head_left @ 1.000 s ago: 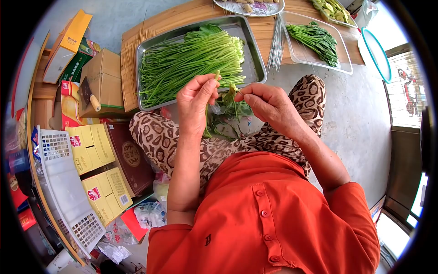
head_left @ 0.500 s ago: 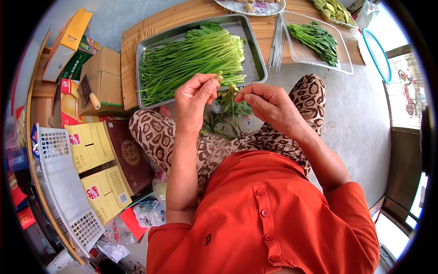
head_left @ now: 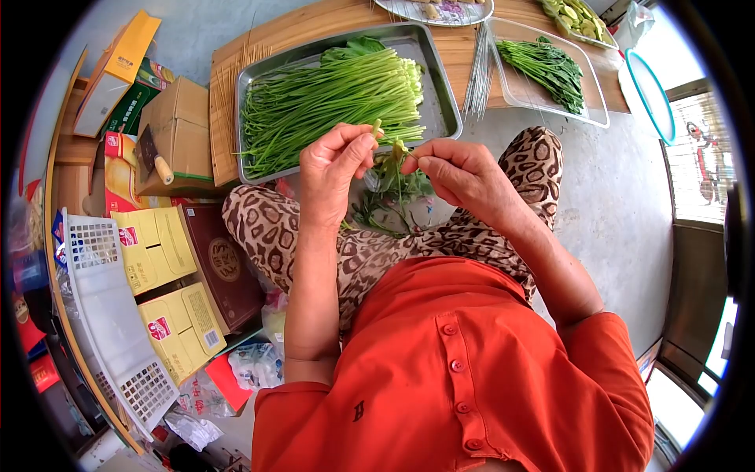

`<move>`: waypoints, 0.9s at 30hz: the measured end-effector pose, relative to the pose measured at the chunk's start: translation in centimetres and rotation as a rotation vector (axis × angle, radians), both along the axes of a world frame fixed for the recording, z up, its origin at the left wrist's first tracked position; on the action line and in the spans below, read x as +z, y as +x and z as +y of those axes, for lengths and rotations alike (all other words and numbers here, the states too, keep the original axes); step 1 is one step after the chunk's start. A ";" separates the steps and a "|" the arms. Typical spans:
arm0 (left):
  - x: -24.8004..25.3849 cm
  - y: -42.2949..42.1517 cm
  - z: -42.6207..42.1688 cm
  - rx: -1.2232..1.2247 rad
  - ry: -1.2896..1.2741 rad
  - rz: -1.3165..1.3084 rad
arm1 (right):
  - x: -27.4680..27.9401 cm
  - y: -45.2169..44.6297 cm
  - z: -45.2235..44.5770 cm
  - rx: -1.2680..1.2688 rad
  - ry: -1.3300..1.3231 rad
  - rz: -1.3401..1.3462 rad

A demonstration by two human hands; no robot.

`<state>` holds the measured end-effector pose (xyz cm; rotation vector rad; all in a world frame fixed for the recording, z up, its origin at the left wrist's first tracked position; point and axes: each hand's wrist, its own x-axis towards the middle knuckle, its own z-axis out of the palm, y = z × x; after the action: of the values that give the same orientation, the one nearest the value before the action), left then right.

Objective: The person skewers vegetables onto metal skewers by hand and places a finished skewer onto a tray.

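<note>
My left hand (head_left: 340, 169) is closed in a pinch in front of the tray, with the pale tip of a green stem (head_left: 377, 125) showing above its fingertips. Level with it, my right hand (head_left: 465, 175) pinches the edge of a yellowish-green leafy piece (head_left: 399, 151) that dangles between the two hands. Whether both hands grip one plant I cannot tell. Behind them, a metal tray (head_left: 448, 118) bears a big heap of long green stalks (head_left: 322, 106) with pale ends to the right. Loose leafy greens (head_left: 389, 200) lie low between the knees.
On the wooden table (head_left: 314, 20) are thin metal skewers (head_left: 478, 75), a clear plastic tray (head_left: 515, 98) with dark greens (head_left: 543, 71), and thin sticks (head_left: 224, 102). A knife (head_left: 161, 167) rests by a cardboard box (head_left: 181, 130). A white plastic basket (head_left: 110, 307) and yellow cartons (head_left: 185, 330) stand left.
Both hands have barely moved; the right fingers shift slightly at the leafy piece. The view has tilted a little. The tray and its stalks stay put.
</note>
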<state>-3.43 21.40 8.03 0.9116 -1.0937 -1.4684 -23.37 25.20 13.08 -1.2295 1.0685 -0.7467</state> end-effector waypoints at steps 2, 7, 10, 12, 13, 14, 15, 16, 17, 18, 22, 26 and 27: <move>0.0 0.0 0.1 0.001 0.009 -0.002 | 0.0 0.0 0.0 0.005 0.009 -0.016; 0.0 0.1 0.0 -0.001 0.025 -0.001 | 0.0 0.1 -0.1 0.011 0.059 -0.062; 0.2 0.1 0.0 -0.001 0.031 0.005 | 0.2 0.1 -0.2 0.010 0.108 -0.103; 0.3 0.1 0.1 0.000 0.039 0.008 | 0.2 0.3 -0.2 0.001 0.128 -0.112; 0.2 -0.1 0.1 -0.001 0.039 0.008 | 0.3 0.4 -0.2 -0.008 0.149 -0.121; 0.2 -0.4 0.3 -0.040 0.032 -0.002 | 0.2 0.4 -0.2 -0.008 0.149 -0.121; 0.1 -0.5 0.4 -0.079 0.025 -0.012 | 0.1 0.5 -0.3 -0.019 0.141 -0.137; -0.1 -0.4 0.3 -0.079 0.025 -0.012 | -0.1 0.5 -0.5 -0.030 0.134 -0.154; -0.3 -0.3 0.2 -0.091 -0.010 -0.044 | -0.3 0.5 -0.5 -0.031 0.133 -0.154; -0.3 -0.3 0.1 -0.102 -0.046 -0.075 | -0.5 0.5 -0.5 -0.035 0.139 -0.177; -0.2 -1.3 -0.3 -0.144 -0.144 0.000 | -0.1 0.0 -0.8 -0.045 0.190 -0.270; -0.8 -1.7 -0.5 -0.301 -0.090 0.072 | -0.4 -0.3 -0.9 -0.018 0.194 -0.313; -0.9 -1.7 -0.7 -0.310 -0.105 0.089 | -0.2 -0.5 -0.8 -0.013 0.204 -0.274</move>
<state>-5.16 20.74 7.13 0.6164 -1.2745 -1.6678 -23.84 24.44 12.90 -0.9183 0.9029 -0.7709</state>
